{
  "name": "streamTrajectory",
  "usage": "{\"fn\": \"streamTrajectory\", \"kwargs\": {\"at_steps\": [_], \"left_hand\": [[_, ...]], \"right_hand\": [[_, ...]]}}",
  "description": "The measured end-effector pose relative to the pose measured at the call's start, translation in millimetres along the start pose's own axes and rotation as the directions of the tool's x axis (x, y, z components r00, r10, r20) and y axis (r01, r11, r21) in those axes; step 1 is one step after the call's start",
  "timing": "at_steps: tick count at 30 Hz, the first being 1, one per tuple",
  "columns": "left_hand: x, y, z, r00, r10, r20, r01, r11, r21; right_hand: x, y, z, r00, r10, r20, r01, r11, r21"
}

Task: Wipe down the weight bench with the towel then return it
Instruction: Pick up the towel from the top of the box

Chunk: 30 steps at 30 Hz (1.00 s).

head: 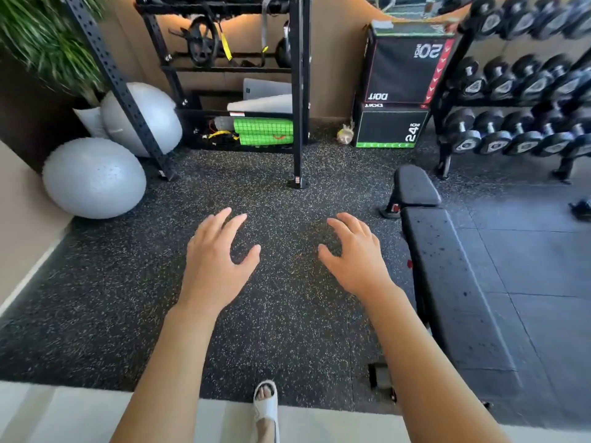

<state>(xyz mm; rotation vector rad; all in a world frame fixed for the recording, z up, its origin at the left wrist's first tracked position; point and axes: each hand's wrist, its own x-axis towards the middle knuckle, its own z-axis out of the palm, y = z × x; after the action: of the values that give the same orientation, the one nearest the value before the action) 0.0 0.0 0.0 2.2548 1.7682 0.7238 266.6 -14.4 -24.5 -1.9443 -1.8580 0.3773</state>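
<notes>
- The left hand [217, 254] is held out over the speckled floor [281, 314], palm down, fingers spread and loosely bent, holding nothing.
- The right hand [355, 251] is out beside it in the same pose, fingers relaxed and empty, apart from the left.
- The bench [447, 276] stands to the right of the right hand; its long black pad runs toward the camera, with a shorter pad at its far end.
- A towel cannot be made out with any certainty; neither hand carries one.
- A black rack [297, 91] stands ahead against the wall, with straps, a wheel and green rolled gear on its shelves.
- Two grey balls [92, 177] lie at the left, one behind the other, near a plant [44, 36].
- Two stacked black boxes [399, 91] sit right of the rack.
- A dumbbell rack [524, 91] fills the far right, in three rows.
- A sandalled foot [265, 407] shows at the bottom edge, on a pale strip of flooring.
</notes>
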Motion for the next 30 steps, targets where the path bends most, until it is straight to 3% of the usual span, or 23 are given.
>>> {"fn": "streamTrajectory", "kwargs": {"at_steps": [13, 20, 30], "left_hand": [[165.7, -63.6, 14.3, 0.982, 0.166, 0.088, -0.167, 0.986, 0.003], [231.0, -35.9, 45.9, 0.964, 0.233, 0.124, -0.228, 0.972, -0.052], [327.2, 42.7, 110.3, 0.955, 0.263, 0.134, -0.26, 0.965, -0.042]], "right_hand": [[124.6, -27.5, 9.7, 0.977, 0.122, -0.175, -0.146, 0.981, -0.127], [156.8, -1.7, -9.8, 0.956, 0.229, -0.184, -0.255, 0.958, -0.13], [234.8, 92.0, -43.0, 0.948, 0.246, -0.202, -0.268, 0.959, -0.089]]}}
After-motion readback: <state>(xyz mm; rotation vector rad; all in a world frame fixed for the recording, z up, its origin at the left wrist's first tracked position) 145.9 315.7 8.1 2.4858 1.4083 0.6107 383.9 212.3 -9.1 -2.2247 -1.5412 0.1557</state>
